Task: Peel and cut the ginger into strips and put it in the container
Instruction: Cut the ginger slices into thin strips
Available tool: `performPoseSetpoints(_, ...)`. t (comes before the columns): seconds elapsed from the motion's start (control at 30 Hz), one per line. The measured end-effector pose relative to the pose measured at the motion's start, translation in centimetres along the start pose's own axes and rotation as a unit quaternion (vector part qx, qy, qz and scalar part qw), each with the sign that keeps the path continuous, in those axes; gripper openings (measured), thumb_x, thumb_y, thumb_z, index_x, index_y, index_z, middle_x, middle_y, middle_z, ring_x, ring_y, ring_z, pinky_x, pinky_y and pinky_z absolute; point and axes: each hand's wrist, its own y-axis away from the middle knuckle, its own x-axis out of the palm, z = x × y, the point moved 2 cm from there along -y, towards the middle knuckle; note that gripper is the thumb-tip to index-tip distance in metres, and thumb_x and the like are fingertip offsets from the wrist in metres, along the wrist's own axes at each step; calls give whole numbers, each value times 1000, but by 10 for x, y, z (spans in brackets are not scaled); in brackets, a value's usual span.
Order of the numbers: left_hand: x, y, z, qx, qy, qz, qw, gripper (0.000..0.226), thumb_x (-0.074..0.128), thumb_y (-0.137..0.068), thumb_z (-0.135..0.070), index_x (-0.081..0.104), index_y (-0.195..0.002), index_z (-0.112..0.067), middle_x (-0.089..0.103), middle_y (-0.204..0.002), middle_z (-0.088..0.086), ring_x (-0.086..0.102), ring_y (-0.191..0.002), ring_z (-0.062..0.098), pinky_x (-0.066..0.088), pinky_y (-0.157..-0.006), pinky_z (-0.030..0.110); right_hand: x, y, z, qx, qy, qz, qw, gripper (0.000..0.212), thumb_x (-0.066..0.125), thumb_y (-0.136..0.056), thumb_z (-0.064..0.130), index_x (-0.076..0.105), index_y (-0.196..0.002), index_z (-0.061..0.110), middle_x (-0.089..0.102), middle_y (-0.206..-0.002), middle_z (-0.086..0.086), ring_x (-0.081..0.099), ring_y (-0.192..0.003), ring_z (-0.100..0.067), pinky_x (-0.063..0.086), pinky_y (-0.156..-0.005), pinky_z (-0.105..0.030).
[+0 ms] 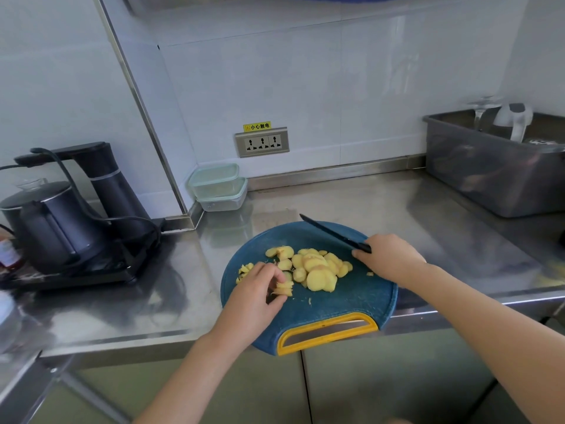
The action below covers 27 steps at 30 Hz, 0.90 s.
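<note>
My left hand (pixel 260 286) pinches small ginger stack (pixel 283 289) at board's (pixel 345 301) 9 o'clock. Right hand (pixel 389 258) grips knife (pixel 333 234), blade toward 11. Sliced ginger pile (pixel 318 269) mid-board. Stacked containers (pixel 218 186) at 11 o'clock, well apart.

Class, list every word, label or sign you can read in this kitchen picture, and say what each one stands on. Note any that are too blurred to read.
"小心触电": on the yellow sticker, stuck to the wall tile just above the socket plate.
Label on the bottle at the left edge: too blurred to read.
No other text can be made out.
</note>
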Motion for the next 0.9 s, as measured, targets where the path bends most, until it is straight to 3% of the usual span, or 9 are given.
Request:
performPoseSetpoints(0.17, -10, 11, 7, -4, 16, 38, 999, 25, 70, -83, -28, 51, -99, -31, 48, -99, -21, 46, -91, -13, 37, -75, 4, -19, 22, 7, -32, -69, -27, 997, 39, 48, -97, 45, 52, -71, 17, 53, -65, 0, 50, -55, -11, 33, -46, -22)
performPoseSetpoints(0.3, -10, 17, 7, -3, 50, 36, 998, 17, 69, -82, -36, 57, -90, -28, 52, -96, -20, 48, -90, -11, 38, -74, 5, -28, 49, 21, -90, -56, 19, 994, 38, 52, -94, 46, 54, -73, 14, 49, -61, 4, 43, -52, -6, 31, -45, -16)
performPoseSetpoints(0.43, -4, 15, 8, -32, 57, 8, 998, 14, 71, -82, -34, 58, -83, -28, 57, -87, -17, 52, -86, -6, 42, -72, 8, -28, 65, 29, -108, -60, 81, 989, 42, 51, -94, 48, 48, -67, 16, 43, -60, 3, 38, -52, -9, 28, -48, -19)
performPoseSetpoints(0.63, -6, 12, 6, -56, 69, 21, 996, 28, 73, -80, -28, 60, -104, -34, 57, -91, -20, 54, -85, -6, 42, -72, 7, -26, 66, 27, -90, -101, 62, 989, 40, 54, -93, 47, 47, -68, 16, 45, -60, 5, 39, -52, -8, 29, -48, -19)
performPoseSetpoints(0.8, -12, 7, 9, -75, 98, 31, 992, 26, 78, -75, -20, 66, -92, -34, 61, -86, -17, 55, -81, -8, 43, -70, 7, -27, 66, 29, -96, -108, 68, 987, 38, 53, -94, 45, 48, -68, 18, 46, -60, 6, 41, -52, -7, 32, -50, -19)
performPoseSetpoints(0.9, -13, 7, 10, -73, 82, 37, 993, 24, 76, -78, -20, 67, -95, -34, 63, -85, -21, 59, -81, -7, 45, -72, 6, -27, 65, 30, -95, -110, 69, 987, 40, 53, -93, 47, 48, -67, 18, 46, -60, 6, 42, -52, -6, 32, -50, -18)
